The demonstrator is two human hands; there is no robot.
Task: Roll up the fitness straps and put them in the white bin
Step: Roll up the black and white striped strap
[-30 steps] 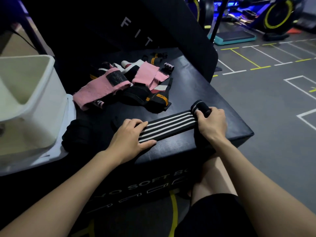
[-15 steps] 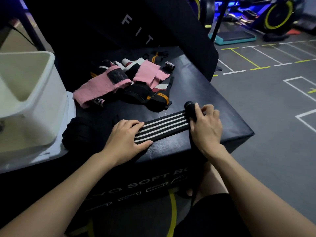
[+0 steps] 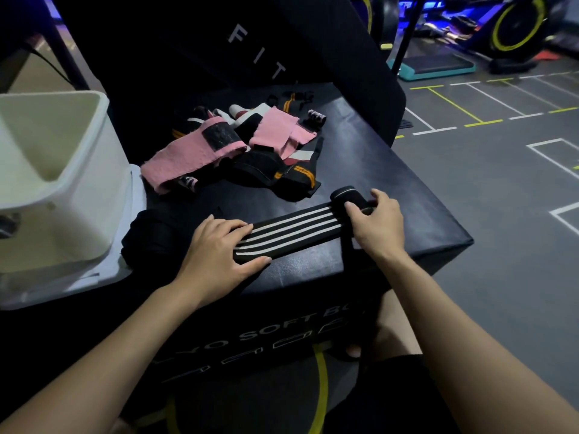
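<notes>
Gym box top: the striped strap (image 3: 294, 230) is pinned flat under the left hand (image 3: 216, 255), fingers straight; its rolled end is gripped by the right hand (image 3: 376, 227). Tension should be kept for tight rolling.

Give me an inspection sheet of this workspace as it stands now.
Surface: black soft box, top face bearing the straps.
Job's things: black strap with white stripes lies flat, its right end wound into a roll; white bin at left.
Clutter: heap of pink and black straps behind; dark bundle beside the bin.
Hands: left hand presses the flat end; right hand grips the roll.
Cables: nothing seen.
Surroundings: grey gym floor with painted lines, exercise machines behind.
</notes>
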